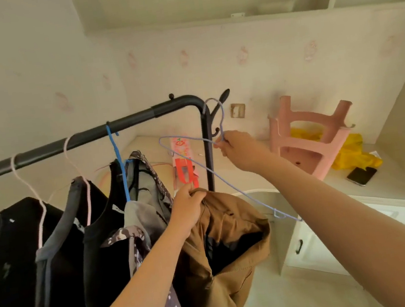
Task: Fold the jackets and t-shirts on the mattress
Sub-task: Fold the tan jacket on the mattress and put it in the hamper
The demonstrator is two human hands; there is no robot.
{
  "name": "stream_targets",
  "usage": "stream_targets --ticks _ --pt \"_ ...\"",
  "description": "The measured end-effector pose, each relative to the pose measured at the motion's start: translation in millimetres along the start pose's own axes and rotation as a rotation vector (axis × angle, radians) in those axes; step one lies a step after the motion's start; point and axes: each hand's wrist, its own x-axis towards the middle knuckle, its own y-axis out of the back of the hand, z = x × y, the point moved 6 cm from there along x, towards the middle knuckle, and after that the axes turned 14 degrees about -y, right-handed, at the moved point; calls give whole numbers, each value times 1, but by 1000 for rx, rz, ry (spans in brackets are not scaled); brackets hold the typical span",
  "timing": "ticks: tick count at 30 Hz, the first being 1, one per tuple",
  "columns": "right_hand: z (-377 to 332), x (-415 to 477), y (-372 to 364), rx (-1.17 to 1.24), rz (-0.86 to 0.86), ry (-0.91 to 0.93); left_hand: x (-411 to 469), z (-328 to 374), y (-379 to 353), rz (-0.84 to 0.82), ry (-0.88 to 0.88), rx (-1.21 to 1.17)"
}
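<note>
Head view: by the black clothes rack [125, 123], the brown jacket [231, 226] hangs bunched from the left grip [188, 206], closed on its collar. The right grip [239, 148] pinches the lilac wire hanger [240, 191], seemingly free of it. Next, I judge: park the hanger, carry the jacket to the unseen mattress.

Soft, warm, even daylight; faint shadows; wide-angle bending at the edges; slightly soft, compressed detail throughout.
</note>
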Motion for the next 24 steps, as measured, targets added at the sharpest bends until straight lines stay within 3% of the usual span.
stream_targets --ticks 4,13,24 --pt "-44 20 0 38 105 12 -6 4 22 39 -33 -8" --pt "-94 36 -24 -16 98 39 -8 3 47 57 -66 10" --pt "-57 37 -54 -25 46 -71 -4 3 47 38 -130 11"
